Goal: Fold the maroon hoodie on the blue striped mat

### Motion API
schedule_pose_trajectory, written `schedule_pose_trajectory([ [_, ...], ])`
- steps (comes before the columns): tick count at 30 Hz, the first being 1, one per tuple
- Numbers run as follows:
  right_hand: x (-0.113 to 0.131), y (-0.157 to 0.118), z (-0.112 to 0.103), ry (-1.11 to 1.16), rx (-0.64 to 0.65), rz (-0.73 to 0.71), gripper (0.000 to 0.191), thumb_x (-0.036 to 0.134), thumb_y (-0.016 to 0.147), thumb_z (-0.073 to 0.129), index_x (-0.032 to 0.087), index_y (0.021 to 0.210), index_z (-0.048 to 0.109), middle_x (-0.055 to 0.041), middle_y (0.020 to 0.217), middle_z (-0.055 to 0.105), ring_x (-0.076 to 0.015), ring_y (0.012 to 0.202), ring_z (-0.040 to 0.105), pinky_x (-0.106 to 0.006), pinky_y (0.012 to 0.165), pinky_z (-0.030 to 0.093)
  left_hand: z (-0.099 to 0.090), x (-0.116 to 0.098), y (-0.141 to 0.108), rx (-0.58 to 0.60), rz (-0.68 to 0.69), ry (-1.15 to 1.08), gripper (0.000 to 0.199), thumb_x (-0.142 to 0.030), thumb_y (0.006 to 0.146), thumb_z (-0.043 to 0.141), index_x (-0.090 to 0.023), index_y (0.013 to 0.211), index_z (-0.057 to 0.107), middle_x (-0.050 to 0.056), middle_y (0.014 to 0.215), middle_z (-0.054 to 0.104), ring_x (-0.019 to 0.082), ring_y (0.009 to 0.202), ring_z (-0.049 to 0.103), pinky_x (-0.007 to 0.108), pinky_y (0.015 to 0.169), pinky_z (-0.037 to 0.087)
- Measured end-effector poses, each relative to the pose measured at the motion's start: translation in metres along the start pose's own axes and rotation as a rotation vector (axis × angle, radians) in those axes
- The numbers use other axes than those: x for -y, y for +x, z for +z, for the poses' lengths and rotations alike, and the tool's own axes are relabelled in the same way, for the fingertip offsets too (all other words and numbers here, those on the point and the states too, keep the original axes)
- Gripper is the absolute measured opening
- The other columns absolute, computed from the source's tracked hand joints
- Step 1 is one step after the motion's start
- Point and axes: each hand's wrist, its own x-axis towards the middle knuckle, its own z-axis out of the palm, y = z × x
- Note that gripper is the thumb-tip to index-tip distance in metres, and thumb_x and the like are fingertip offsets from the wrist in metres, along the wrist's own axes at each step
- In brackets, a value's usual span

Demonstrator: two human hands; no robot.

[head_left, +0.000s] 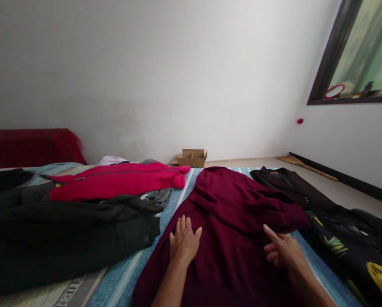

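Note:
A maroon long-sleeved top (229, 213) lies spread over the bed, its hem toward me and a sleeve folded out to the right. My left hand (185, 239) rests flat on its left side, fingers extended and slightly apart. Over its right side, near the sleeve, is my right hand (282, 249). The index finger there points forward while the others curl loosely, with nothing in them. I cannot tell whether this hand touches the cloth.
Dark trousers (72, 238) and a bright pink jacket (120, 181) lie at left. Dark brown (293, 187) and black printed garments (340, 243) lie at right. Beyond the blue bed cover (127, 273) stands a cardboard box (192, 160) by the wall.

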Motion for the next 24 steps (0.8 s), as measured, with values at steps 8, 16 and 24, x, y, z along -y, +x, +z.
schedule_pose_trajectory([
  [8, 0.003, 0.023, 0.012, 0.110, -0.080, 0.026, 0.032, 0.046, 0.081, 0.050, 0.019, 0.065, 0.049, -0.0078, 0.050, 0.060, -0.0162, 0.041, 0.056, -0.025, 0.040, 0.043, 0.001, -0.001, -0.005, -0.005, 0.013, -0.028, 0.064, -0.045, 0.089, 0.027, -0.008, 0.140, 0.032, 0.016, 0.150, 0.020, 0.027, 0.138, 0.020, 0.049, 0.104, 0.027],
  [16, 0.163, -0.017, 0.104, 0.184, 0.114, -0.464, 0.036, 0.048, 0.077, 0.053, 0.013, 0.067, 0.057, -0.0025, 0.059, 0.060, -0.0163, 0.060, 0.058, -0.023, 0.052, 0.044, -0.001, -0.002, -0.003, -0.002, -0.002, -0.059, 0.063, -0.045, 0.088, 0.030, -0.009, 0.140, 0.033, 0.016, 0.149, 0.021, 0.029, 0.138, 0.019, 0.051, 0.104, 0.026],
  [24, 0.157, -0.053, 0.175, -0.122, 0.565, -0.964, 0.046, 0.051, 0.075, 0.061, 0.017, 0.107, 0.064, -0.0045, 0.103, 0.066, -0.0188, 0.090, 0.060, -0.024, 0.074, 0.045, -0.013, 0.000, -0.006, 0.012, 0.078, 0.010, 0.050, -0.033, 0.089, 0.034, -0.016, 0.135, 0.043, 0.013, 0.144, 0.037, 0.029, 0.134, 0.028, 0.051, 0.103, 0.026],
])
